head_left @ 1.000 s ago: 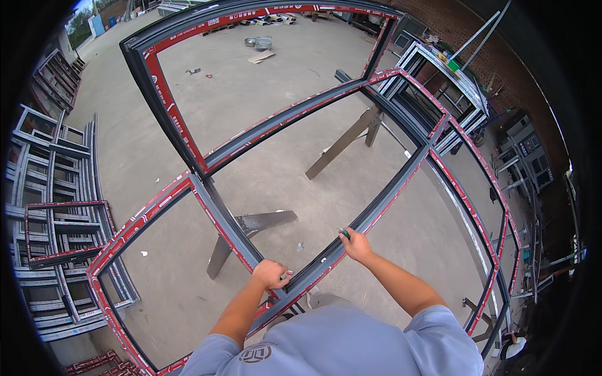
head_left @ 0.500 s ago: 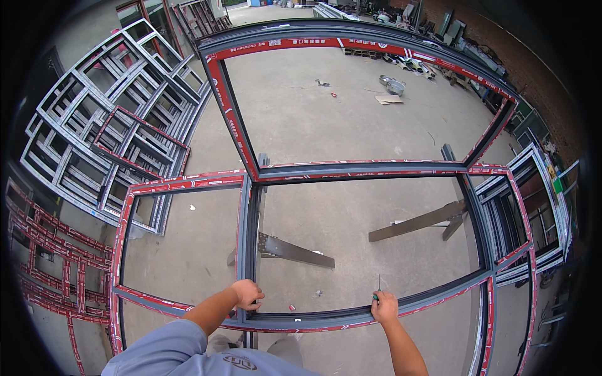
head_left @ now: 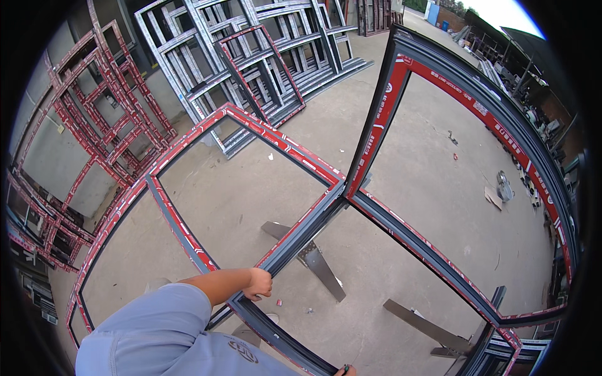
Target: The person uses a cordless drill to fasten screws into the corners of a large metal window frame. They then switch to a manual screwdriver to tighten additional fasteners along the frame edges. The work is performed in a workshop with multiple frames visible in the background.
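A large grey window frame (head_left: pixel 305 235) with red protective tape lies raised off the floor in front of me. Its hinged sash (head_left: pixel 384 113) stands swung up on the right. My left hand (head_left: pixel 258 285) is closed over the near end of the inner bar, by a corner of the middle opening; its fingertips are partly hidden. Only the fingers of my right hand (head_left: pixel 345 371) show at the lower edge, by the near bar. They hold a small green-handled screwdriver, most of it out of view.
Brown metal support legs (head_left: pixel 321 272) show beneath the frame. White-taped frames (head_left: pixel 251 59) lean at the back, red-taped ones (head_left: pixel 103 125) along the left wall. A metal basin (head_left: pixel 504 187) and flat cardboard (head_left: pixel 493 198) lie on the concrete floor (head_left: pixel 433 160) at right.
My view has swung to the left, so the frame appears turned and my right hand has slid to the lower edge. My left hand stays at the same corner.
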A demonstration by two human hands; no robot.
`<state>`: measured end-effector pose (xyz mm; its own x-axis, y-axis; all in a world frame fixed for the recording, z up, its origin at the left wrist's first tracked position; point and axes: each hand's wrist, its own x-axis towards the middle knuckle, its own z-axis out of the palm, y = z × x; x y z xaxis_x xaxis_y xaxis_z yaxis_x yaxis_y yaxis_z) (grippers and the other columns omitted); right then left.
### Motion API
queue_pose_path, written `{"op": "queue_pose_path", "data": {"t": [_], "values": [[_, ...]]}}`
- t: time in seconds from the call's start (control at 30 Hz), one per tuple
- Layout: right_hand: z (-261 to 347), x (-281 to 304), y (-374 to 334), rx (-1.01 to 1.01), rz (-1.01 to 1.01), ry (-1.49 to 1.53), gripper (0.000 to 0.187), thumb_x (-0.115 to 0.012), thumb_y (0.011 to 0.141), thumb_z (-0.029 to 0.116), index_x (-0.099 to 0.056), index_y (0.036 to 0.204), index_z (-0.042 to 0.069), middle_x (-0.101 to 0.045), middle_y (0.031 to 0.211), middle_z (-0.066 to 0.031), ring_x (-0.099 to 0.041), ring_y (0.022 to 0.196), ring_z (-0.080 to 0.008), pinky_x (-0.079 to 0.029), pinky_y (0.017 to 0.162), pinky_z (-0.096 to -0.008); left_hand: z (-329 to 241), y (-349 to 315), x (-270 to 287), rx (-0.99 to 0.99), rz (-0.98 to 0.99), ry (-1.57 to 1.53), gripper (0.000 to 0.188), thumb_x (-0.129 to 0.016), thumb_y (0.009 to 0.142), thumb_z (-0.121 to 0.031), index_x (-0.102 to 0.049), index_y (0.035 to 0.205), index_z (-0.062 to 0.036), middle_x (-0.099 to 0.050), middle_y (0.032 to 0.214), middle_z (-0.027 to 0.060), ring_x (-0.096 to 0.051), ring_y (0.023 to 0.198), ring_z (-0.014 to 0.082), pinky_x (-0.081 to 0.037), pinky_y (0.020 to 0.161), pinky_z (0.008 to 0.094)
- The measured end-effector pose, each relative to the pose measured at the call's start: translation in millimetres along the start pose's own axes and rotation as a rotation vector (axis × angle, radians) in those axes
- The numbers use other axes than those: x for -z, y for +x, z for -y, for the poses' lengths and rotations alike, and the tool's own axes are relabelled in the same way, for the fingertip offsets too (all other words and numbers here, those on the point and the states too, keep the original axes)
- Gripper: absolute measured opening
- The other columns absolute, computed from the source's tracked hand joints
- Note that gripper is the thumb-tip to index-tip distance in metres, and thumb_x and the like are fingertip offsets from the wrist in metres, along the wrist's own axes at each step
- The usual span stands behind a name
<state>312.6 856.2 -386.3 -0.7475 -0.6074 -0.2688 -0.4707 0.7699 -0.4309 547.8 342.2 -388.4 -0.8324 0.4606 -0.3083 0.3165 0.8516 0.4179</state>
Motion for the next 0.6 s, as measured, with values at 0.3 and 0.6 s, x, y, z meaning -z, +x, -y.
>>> {"op": "queue_pose_path", "data": {"t": [0.3, 0.6], "values": [[-14, -1, 12, 0.033, 0.033, -0.136, 0.03, -0.06, 0.096, 0.028, -0.071, 0.118, 0.012, -0.073, 0.106, -0.0164, -0.069, 0.096, -0.0407, -0.057, 0.085, -0.0483, 2, 3, -13, 0.006, -0.049, -0.024, 0.023, -0.069, 0.077, -0.031, -0.071, 0.083, -0.0085, -0.073, 0.079, 0.0098, -0.072, 0.081, 0.0324, -0.056, 0.073, 0.0464], [-23, 4, 34, 0.053, 0.144, -0.129, 0.037, -0.06, 0.098, 0.03, -0.068, 0.125, 0.006, -0.072, 0.115, -0.0241, -0.068, 0.107, -0.0433, -0.054, 0.096, -0.049, 0, 8, -22, 0.166, -0.136, -0.038, 0.022, -0.069, 0.072, -0.03, -0.07, 0.077, -0.0089, -0.072, 0.076, 0.011, -0.072, 0.079, 0.0344, -0.057, 0.072, 0.0484]]}}
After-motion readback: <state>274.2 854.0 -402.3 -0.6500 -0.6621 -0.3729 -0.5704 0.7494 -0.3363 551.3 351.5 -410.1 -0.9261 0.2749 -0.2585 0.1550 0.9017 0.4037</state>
